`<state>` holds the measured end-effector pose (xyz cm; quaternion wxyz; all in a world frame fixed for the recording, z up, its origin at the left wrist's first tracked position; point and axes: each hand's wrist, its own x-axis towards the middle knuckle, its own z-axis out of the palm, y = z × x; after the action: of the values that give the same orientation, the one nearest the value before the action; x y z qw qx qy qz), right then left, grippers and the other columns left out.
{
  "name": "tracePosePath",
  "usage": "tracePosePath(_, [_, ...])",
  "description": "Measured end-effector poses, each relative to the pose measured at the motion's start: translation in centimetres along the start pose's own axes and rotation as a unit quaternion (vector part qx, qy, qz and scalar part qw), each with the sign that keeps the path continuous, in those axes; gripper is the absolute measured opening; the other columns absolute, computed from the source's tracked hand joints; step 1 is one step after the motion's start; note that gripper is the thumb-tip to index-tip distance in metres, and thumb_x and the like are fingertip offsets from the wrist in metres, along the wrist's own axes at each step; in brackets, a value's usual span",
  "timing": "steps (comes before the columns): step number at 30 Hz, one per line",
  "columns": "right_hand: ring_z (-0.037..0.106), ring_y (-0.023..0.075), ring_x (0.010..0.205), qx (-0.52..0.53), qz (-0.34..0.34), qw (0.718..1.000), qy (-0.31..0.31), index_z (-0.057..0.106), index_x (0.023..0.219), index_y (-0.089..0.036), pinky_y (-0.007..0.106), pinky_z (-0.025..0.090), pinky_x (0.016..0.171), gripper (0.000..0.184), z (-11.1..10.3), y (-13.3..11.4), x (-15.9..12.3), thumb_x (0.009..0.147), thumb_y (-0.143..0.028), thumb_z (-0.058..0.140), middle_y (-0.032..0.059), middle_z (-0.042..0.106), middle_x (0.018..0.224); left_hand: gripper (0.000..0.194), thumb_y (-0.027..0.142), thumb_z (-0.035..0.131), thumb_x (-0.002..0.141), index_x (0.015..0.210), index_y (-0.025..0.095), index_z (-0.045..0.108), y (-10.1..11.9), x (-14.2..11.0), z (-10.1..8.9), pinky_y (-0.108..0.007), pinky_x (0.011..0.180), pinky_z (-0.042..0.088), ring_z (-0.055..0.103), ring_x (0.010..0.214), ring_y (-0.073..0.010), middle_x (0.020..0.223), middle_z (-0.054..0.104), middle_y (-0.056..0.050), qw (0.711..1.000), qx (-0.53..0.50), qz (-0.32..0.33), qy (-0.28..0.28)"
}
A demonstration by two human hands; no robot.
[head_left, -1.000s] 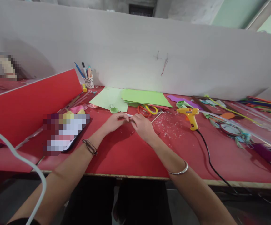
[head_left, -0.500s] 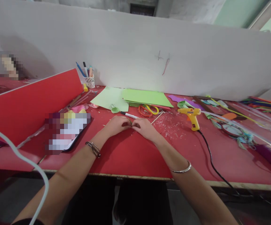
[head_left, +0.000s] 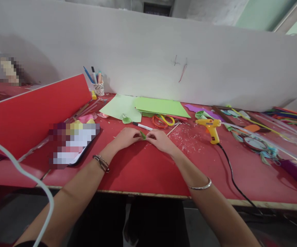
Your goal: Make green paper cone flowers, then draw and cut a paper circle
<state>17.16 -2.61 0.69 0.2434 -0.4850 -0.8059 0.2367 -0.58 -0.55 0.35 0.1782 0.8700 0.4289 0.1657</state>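
Observation:
My left hand [head_left: 128, 138] and my right hand [head_left: 161, 140] meet just above the red tabletop [head_left: 143, 171]. Between their pinched fingertips is a small green piece of paper [head_left: 143, 136], partly covered by the fingers. Just beyond the fingers lies a white marker [head_left: 144, 126] with a dark cap. A pale green leaf-shaped cutout [head_left: 126, 120] rests by the marker's capped end. Yellow scissors handles [head_left: 167, 120] and a red ring-shaped handle [head_left: 158, 122] show behind my right hand.
Green sheets [head_left: 162, 107] lie by the white partition [head_left: 138, 51]. A yellow glue gun [head_left: 211, 129] with a black cord stands to the right. Leftward are a phone [head_left: 77, 144], a red board [head_left: 37, 116] and a pen cup [head_left: 98, 88]. A white cable [head_left: 17, 164] hangs in front at left.
The fingertips have shifted slightly, and more of the green paper shows between them now. Both hands stay in nearly the same place.

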Motion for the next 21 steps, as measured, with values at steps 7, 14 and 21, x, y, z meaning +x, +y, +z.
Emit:
tracePosePath(7, [0.050, 0.0109, 0.066, -0.045, 0.013, 0.999, -0.012, 0.060, 0.063, -0.013, 0.022, 0.035, 0.063, 0.015, -0.2, -0.3, 0.3, 0.074, -0.015, 0.050, 0.0031, 0.056, 0.068, 0.020, 0.033, 0.051, 0.077, 0.080, 0.022, 0.066, 1.0, -0.2, 0.2, -0.024, 0.057, 0.035, 0.057, 0.067, -0.0158, 0.076, 0.067, -0.003, 0.996, 0.052, -0.072, 0.020])
tracePosePath(14, [0.048, 0.0104, 0.060, -0.068, 0.018, 0.996, -0.049, 0.058, 0.060, -0.014, 0.022, 0.032, 0.055, 0.018, 0.0, 0.6, 1.1, 0.074, -0.019, 0.048, 0.0012, 0.055, 0.061, 0.013, 0.017, 0.049, 0.078, 0.078, 0.015, 0.063, 2.8, -0.1, -0.4, -0.028, 0.069, 0.035, 0.057, 0.077, -0.0158, 0.081, 0.063, -0.006, 0.986, 0.156, 0.045, 0.039])
tracePosePath(21, [0.049, 0.0123, 0.072, -0.120, 0.016, 0.992, -0.020, 0.056, 0.069, -0.013, 0.024, 0.036, 0.067, 0.017, 0.9, 0.5, 0.9, 0.078, -0.012, 0.042, 0.0062, 0.055, 0.077, 0.020, 0.009, 0.044, 0.079, 0.068, 0.009, 0.060, 3.9, 0.0, -0.1, -0.032, 0.066, 0.034, 0.057, 0.071, -0.0199, 0.069, 0.061, -0.009, 0.971, 0.235, 0.048, 0.012])
